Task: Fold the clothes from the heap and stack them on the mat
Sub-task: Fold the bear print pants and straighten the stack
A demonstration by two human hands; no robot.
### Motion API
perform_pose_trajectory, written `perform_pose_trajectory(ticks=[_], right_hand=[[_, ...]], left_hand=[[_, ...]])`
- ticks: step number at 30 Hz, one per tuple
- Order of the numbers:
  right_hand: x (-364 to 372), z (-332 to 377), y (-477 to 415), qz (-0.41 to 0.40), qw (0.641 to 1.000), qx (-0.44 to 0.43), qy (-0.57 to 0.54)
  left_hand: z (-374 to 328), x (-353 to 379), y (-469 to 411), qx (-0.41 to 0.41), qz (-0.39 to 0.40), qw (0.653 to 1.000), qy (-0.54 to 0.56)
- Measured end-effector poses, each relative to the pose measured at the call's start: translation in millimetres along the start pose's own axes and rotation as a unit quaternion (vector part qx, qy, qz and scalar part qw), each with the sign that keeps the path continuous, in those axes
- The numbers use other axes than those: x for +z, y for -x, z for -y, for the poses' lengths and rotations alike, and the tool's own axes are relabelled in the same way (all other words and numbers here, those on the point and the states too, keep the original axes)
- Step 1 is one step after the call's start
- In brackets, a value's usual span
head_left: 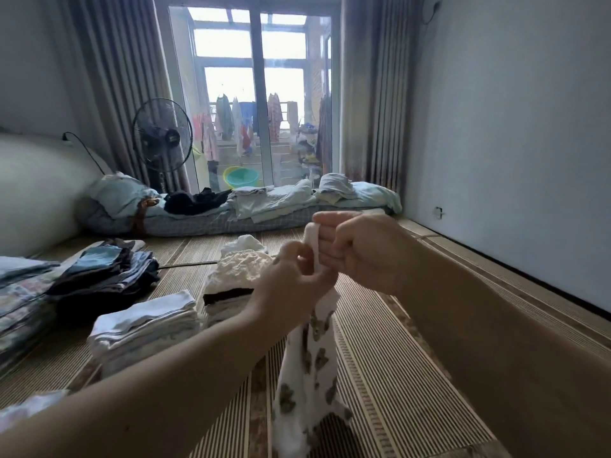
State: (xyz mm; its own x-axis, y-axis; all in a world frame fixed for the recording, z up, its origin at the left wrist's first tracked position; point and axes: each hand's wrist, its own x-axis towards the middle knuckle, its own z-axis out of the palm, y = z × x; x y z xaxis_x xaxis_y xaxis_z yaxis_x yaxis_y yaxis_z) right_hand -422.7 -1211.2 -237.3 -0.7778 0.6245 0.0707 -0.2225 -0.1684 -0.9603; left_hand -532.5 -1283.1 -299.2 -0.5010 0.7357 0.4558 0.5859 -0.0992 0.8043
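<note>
We count two hands: left hand [292, 279] and right hand [362, 252], both pinching the top edge of one white printed garment [310, 355] hanging over the mat [396, 375]. Four folded stacks [145, 325] sit on the mat's left part. Open striped mat runs from the garment to its right edge.

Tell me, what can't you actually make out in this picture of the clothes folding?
All in the head view:
- The patterned white garment: its top is bunched inside the left hand and right hand, and its bottom is cut by the lower edge, so its type is unclear.
- The folded stack: cut off by the left edge.
- The white cloth: blurred, cut by the corner and partly behind the left forearm.
- The hanging laundry: too small, behind glass.
</note>
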Motion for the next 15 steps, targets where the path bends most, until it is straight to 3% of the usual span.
perform_pose_trajectory(ticks=[2,4,5,7,8,9,10,12,13,15], right_hand=[[8.0,13.1,2.0,0.016,0.999,-0.033,0.030],[6.7,18.8,-1.4,-0.047,0.967,-0.134,0.210],[2.1,19.6,-5.3,-0.116,0.891,-0.204,0.388],[-11.0,14.7,-9.6,-0.222,0.643,-0.260,0.685],[-18.2,9.8,-11.8,-0.242,0.564,-0.255,0.747],[-26.4,2.9,-14.4,-0.249,0.529,-0.246,0.773],[-33.0,-4.4,-17.7,-0.255,0.523,-0.231,0.779],[-47.9,-15.4,-23.9,-0.275,0.565,-0.212,0.749],[-55.5,-18.3,-25.4,-0.279,0.604,-0.196,0.720],[-68.9,-17.7,-24.7,-0.257,0.722,-0.128,0.629]], left_hand=[[-9.9,-2.4,-7.7,0.026,-0.049,0.997,-0.047],[-15.9,-6.1,-17.7,0.015,-0.071,0.997,-0.032],[-19.2,-10.2,-22.1,-0.001,-0.071,0.997,-0.006],[-20.4,-22.0,-29.5,0.017,-0.088,0.995,-0.052],[-19.1,-29.0,-31.9,0.055,-0.095,0.987,-0.115],[-17.8,-36.3,-33.8,0.098,-0.086,0.975,-0.178],[-14.3,-43.5,-35.5,0.135,-0.074,0.960,-0.236],[-0.8,-56.8,-38.7,0.163,-0.065,0.920,-0.350],[5.8,-64.9,-38.8,0.145,-0.065,0.907,-0.389],[21.4,-80.7,-41.8,0.089,-0.082,0.911,-0.395]])
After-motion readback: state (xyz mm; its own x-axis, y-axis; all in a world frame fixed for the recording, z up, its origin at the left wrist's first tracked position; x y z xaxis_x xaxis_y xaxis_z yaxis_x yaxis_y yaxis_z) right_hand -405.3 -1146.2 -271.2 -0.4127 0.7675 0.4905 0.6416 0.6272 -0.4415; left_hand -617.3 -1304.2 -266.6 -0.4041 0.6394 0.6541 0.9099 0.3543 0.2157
